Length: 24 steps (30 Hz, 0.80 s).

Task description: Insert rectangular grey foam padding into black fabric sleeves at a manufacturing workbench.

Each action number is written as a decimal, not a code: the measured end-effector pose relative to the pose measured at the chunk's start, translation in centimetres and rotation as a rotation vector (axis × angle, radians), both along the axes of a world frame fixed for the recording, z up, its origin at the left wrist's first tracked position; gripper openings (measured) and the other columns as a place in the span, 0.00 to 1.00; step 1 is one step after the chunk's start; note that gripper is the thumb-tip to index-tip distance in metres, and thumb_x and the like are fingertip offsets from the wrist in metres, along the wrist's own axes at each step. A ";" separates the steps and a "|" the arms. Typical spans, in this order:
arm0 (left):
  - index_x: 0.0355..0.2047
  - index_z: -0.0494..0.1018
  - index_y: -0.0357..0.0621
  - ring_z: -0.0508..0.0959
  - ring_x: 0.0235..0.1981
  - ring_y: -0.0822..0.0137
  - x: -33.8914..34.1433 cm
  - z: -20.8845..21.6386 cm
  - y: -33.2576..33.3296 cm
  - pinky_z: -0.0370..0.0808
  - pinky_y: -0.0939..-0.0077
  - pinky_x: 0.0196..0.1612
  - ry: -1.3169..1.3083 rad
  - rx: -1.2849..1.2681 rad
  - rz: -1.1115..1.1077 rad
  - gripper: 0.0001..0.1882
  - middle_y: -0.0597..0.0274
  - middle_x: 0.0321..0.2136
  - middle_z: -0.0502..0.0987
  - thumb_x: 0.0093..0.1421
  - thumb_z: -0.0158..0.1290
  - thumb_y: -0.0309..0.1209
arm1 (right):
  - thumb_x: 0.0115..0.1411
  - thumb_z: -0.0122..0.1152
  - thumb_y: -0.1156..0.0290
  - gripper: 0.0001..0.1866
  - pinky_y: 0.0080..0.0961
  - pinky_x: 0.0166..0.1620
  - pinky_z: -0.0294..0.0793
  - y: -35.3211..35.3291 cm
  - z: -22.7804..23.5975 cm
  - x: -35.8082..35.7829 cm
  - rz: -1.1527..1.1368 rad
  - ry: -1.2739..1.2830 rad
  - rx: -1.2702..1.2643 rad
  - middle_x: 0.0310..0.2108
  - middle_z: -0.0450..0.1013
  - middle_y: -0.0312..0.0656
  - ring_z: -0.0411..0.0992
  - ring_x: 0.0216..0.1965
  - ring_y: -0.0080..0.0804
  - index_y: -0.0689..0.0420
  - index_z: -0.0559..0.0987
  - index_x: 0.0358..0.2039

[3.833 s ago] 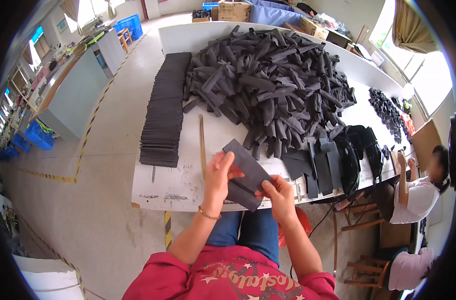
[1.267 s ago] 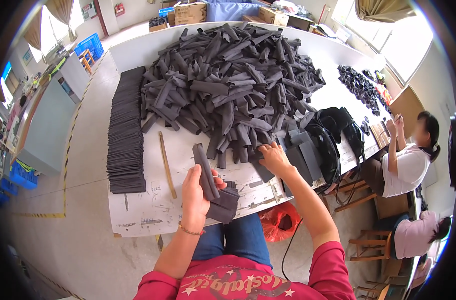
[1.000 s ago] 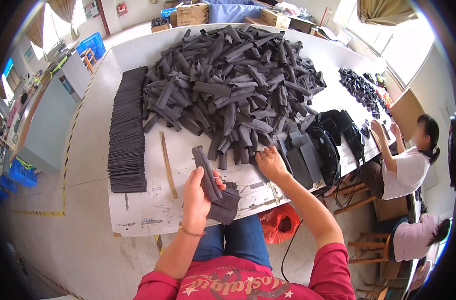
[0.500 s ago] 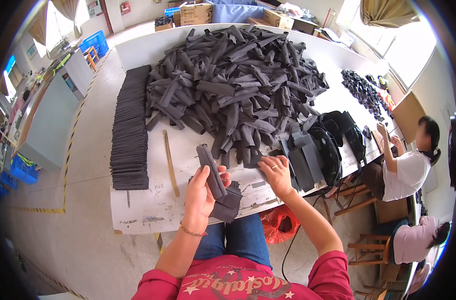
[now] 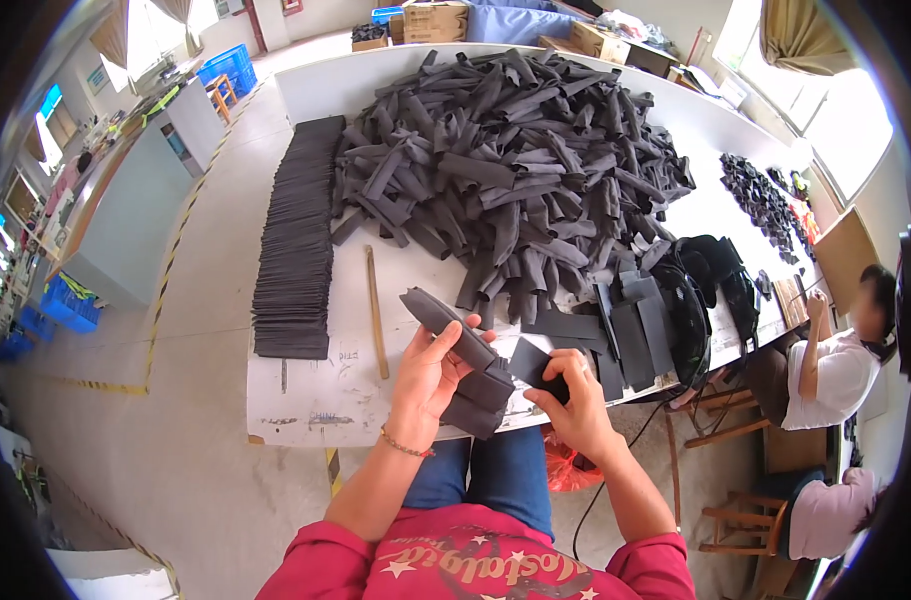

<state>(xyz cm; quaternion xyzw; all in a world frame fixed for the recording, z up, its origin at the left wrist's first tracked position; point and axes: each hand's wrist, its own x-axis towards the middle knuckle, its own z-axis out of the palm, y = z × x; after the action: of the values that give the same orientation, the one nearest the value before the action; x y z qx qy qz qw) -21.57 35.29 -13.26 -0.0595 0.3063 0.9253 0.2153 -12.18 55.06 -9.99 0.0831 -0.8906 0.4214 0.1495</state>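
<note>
Above the table's front edge, my left hand [image 5: 424, 382] is closed around a folded dark grey fabric sleeve [image 5: 446, 322], its long body slanting up to the left. My right hand [image 5: 580, 408] pinches a flat black rectangular panel [image 5: 532, 364], whose left end is close to the sleeve's lower end. Beneath my left hand, more dark grey fabric pieces [image 5: 476, 408] lie at the table edge. Just right of the sleeve pile, several flat dark panels [image 5: 639, 335] lie overlapping; a few loose ones reach toward my right hand.
A large heap of dark grey fabric sleeves [image 5: 516, 170] covers the table's back. To its left runs a tight row of stacked pieces [image 5: 296, 240], beside a wooden stick [image 5: 376, 310]. Black mesh items [image 5: 694, 310] sit at right. A red plastic bag [image 5: 568, 465] hangs below. Two people [image 5: 826, 365] sit at right.
My right hand has drawn a flat black panel from the table toward me and near the sleeve. My left hand has tilted the sleeve more level. The whole view has shifted.
</note>
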 end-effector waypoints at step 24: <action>0.50 0.63 0.40 0.79 0.45 0.51 2.5 1.1 2.0 0.79 0.60 0.48 0.097 -0.094 0.099 0.17 0.42 0.45 0.76 0.63 0.54 0.26 | 0.45 0.70 0.73 0.23 0.35 0.43 0.65 -4.1 -0.7 -0.6 -0.228 0.428 0.445 0.38 0.73 0.37 0.71 0.38 0.36 0.56 0.78 0.45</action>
<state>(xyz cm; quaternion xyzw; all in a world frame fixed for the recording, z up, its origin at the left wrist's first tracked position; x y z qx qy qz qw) -19.04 37.26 -12.15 -0.0398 0.3561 0.9213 0.1511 -12.77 50.95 -10.66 0.1002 -0.9128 0.1703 0.3576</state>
